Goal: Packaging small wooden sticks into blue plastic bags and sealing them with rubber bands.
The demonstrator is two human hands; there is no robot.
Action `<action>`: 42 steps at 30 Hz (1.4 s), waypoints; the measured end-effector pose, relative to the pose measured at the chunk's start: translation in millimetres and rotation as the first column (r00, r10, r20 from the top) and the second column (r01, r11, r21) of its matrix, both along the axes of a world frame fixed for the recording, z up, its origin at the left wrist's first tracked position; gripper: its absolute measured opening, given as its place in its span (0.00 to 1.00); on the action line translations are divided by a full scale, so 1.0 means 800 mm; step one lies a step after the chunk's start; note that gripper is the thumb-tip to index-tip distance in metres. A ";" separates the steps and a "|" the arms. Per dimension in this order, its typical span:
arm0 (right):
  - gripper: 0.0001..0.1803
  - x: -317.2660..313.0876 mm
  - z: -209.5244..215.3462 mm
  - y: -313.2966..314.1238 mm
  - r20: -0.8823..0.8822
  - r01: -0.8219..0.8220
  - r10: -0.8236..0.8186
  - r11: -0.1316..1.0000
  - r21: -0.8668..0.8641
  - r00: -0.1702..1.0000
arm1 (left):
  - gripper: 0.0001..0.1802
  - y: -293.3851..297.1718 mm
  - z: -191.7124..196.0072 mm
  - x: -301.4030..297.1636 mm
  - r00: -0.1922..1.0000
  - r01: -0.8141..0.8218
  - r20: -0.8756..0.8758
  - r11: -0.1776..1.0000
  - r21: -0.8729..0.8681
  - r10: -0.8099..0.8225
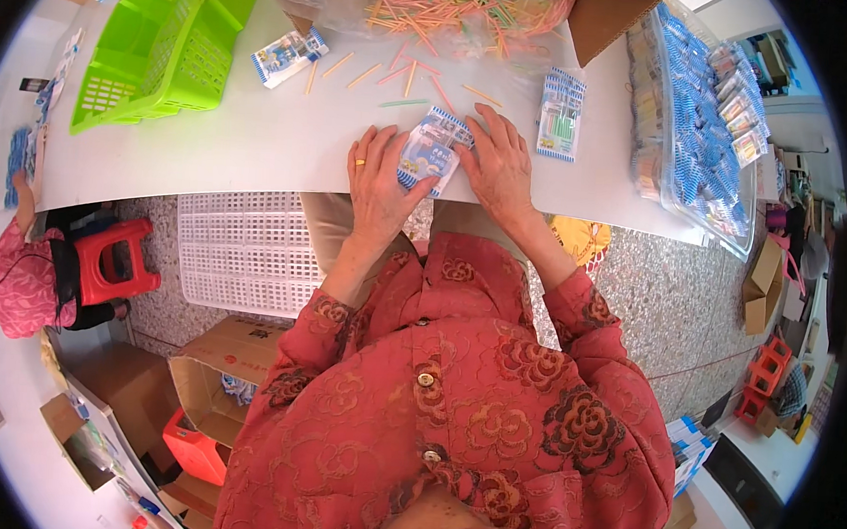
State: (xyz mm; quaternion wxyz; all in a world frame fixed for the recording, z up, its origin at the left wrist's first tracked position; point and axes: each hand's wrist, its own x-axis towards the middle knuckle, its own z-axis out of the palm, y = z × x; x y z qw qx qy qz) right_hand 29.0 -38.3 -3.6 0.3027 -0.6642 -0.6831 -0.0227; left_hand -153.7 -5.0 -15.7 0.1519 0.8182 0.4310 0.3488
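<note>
Flat rectangular blue-and-white plastic packet is sitting at the smooth white tabletop's near edge. Left hand is clasping its left side, thumb on front; right hand is touching right edge half-curled, pinch unclear. Probably light, slick, floppy: grip side edges.

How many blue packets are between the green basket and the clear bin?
3: left packet near the basket, middle packet between left hand and right hand, right packet toward the bin.

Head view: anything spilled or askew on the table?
Mildly: several loose pastel sticks lie scattered at mixed angles on the white table, outside the open cardboard box holding a heap of similar ones. No obvious damage visible.
</note>
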 end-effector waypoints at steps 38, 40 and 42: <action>0.06 0.009 0.125 0.018 -0.430 -0.474 0.413 0.879 -0.040 0.803 | 0.04 0.006 0.089 -0.001 0.878 0.319 0.465 0.860 -0.398 -0.111; 0.08 0.005 0.131 0.014 -0.458 -0.461 0.385 0.885 -0.061 0.801 | 0.04 0.004 0.090 -0.003 0.888 0.293 0.448 0.878 -0.379 -0.103; 0.10 0.004 0.136 0.011 -0.478 -0.458 0.372 0.886 -0.072 0.795 | 0.04 0.002 0.090 -0.004 0.897 0.264 0.432 0.896 -0.357 -0.092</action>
